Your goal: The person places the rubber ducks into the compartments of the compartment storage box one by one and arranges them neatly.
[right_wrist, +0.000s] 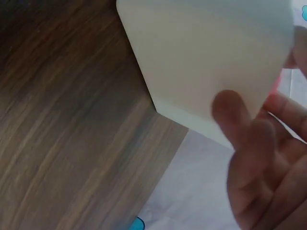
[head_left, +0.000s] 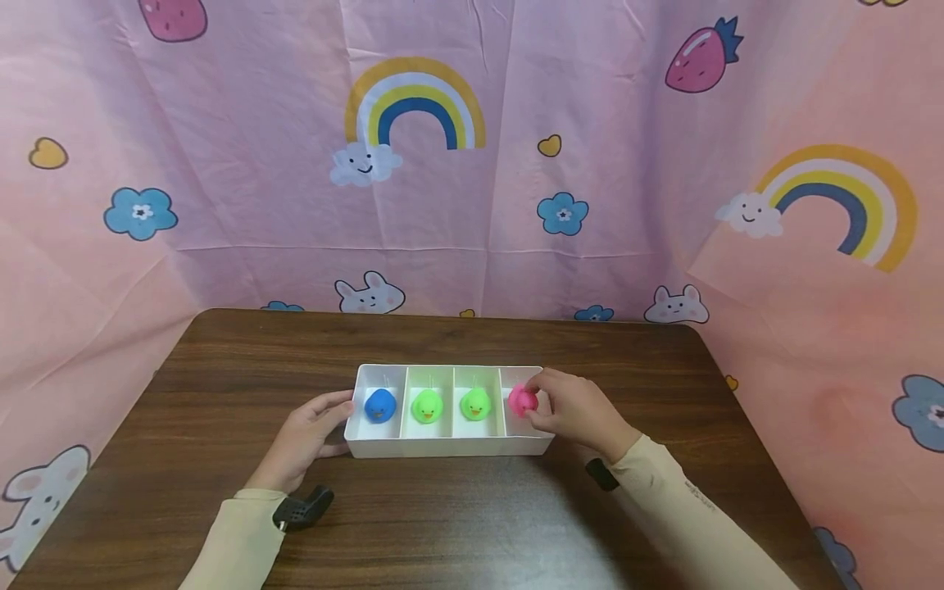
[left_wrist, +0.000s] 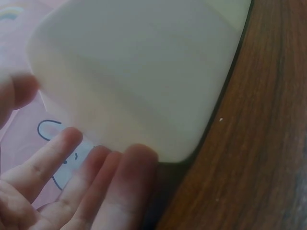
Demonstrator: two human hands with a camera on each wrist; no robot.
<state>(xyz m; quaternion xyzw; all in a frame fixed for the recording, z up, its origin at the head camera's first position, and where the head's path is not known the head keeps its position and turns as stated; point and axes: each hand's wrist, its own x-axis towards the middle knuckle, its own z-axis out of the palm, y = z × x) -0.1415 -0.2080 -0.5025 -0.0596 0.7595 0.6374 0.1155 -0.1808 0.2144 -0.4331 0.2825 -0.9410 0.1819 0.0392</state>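
Observation:
A white tray (head_left: pixel 448 447) with a row of compartments stands on the table. My left hand (head_left: pixel 304 437) holds its left end; the left wrist view shows the fingertips (left_wrist: pixel 139 158) against the end wall (left_wrist: pixel 139 91). My right hand (head_left: pixel 583 411) reaches over the right end, thumb and index finger pinching a round pink duck toy (head_left: pixel 520 401) in the rightmost compartment. In the right wrist view the tray's wall (right_wrist: pixel 206 57) hides most of that toy. A blue duck toy (head_left: pixel 380 406) sits in the leftmost compartment. Green duck toys (head_left: pixel 428 406) occupy the two middle ones, one each.
The brown wooden table (head_left: pixel 442 524) extends around the tray on all sides. Behind it and at both sides hangs a pink patterned cloth (head_left: pixel 295 213). Dark wrist devices show at the left cuff (head_left: pixel 247 520) and the right cuff (head_left: pixel 649 471).

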